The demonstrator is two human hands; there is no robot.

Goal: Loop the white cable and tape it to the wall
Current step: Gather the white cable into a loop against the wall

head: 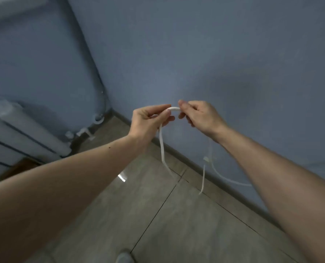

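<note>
A: Where is the white cable seen?

B: It is held up in front of the blue wall, above the grey strip at the bottom of that wall. A short bent piece of it is stretched between the two hands. From there, one part hangs down toward the floor, in front of the wall.

A: How is it held by the left hand?

B: The cable is pinched between the thumb and the first finger. The other fingers are curled under it. The hanging part drops from this hand.

A: And by the right hand?

B: The other end of the bent piece is pinched by the thumb and fingertips of that hand. The fingers are curled close together on it. Both hands are held near each other, just in front of the wall, but it cannot be told if the wall is touched.

A: Is more cable seen?

B: Yes. A thin white line is seen lower down by the wall, under the right arm. One bit hangs down over the grey strip, and one bit curves away along the wall to the right. A small white lump is seen where they meet, but it is too blurry to name.

A: What else is seen near the wall?

B: A white radiator is seen to the left of the wall, and a grey pipe runs down the corner. A shoe tip is seen on the floor, well back from the wall.
</note>
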